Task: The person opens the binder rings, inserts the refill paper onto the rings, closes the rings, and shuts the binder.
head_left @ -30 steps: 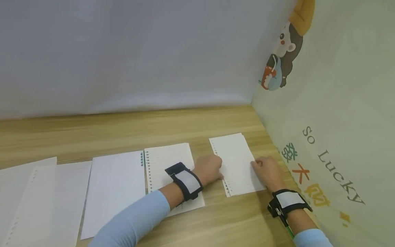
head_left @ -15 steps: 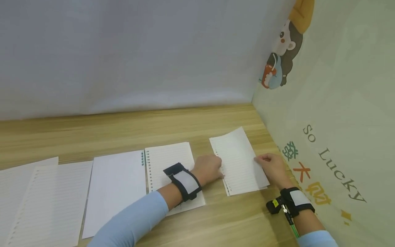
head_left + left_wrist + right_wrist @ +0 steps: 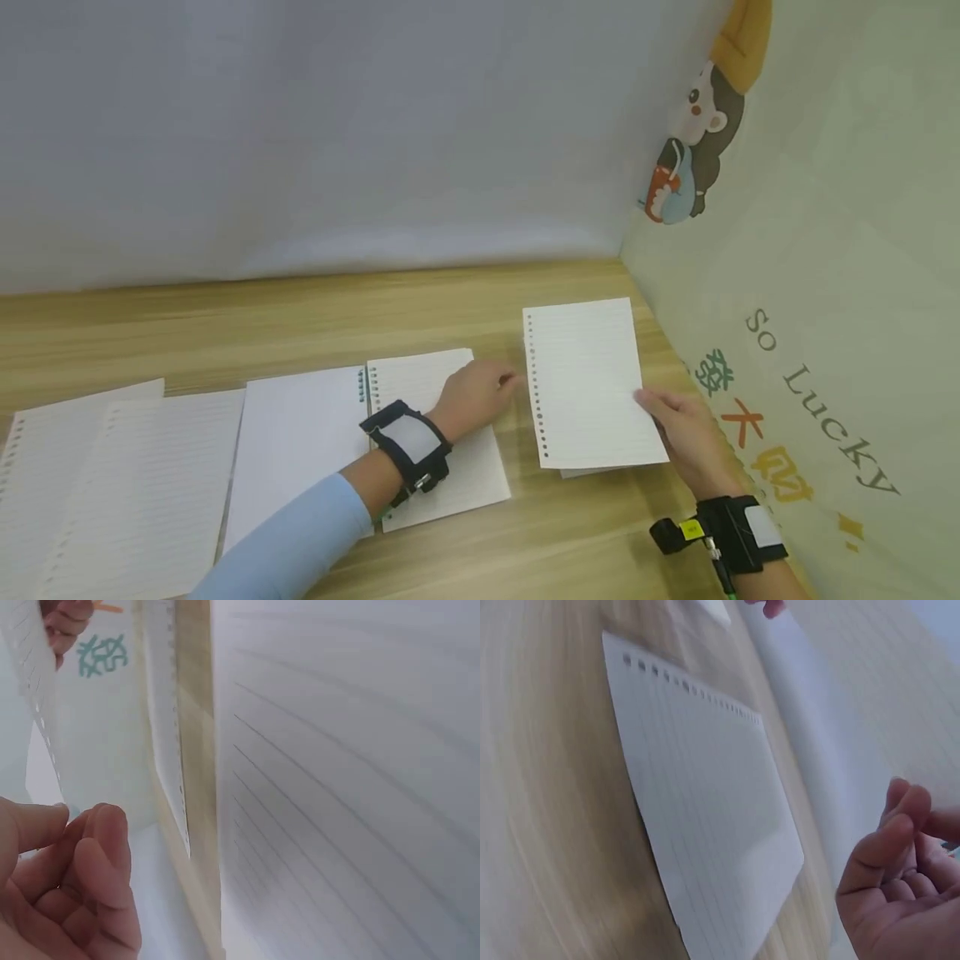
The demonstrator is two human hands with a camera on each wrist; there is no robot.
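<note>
On the right side of the head view, a lined loose-leaf sheet [image 3: 581, 383] with punched holes along its left edge is raised off the table. My right hand [image 3: 693, 437] pinches it by its right edge. Beneath it lies more holed paper [image 3: 712, 787], mostly covered in the head view. My left hand [image 3: 472, 400] hovers just left of the raised sheet's holed edge, over another lined sheet [image 3: 450, 492]. Its fingers are loosely curled, and the left wrist view shows the thumb [image 3: 37, 823] close to the index finger with nothing visible between them.
A blank white sheet [image 3: 296, 450] with green rings at its edge lies to the left. Further left, lined sheets [image 3: 150, 483] overlap on the wooden table [image 3: 300, 317]. A pale wall [image 3: 300, 142] stands behind, and a decorated wall [image 3: 840, 250] rises close beside my right arm.
My right hand has lifted the top sheet off the paper beneath, so its holed edge now shows. My left hand has left the paper's left edge and moved left and slightly up.
</note>
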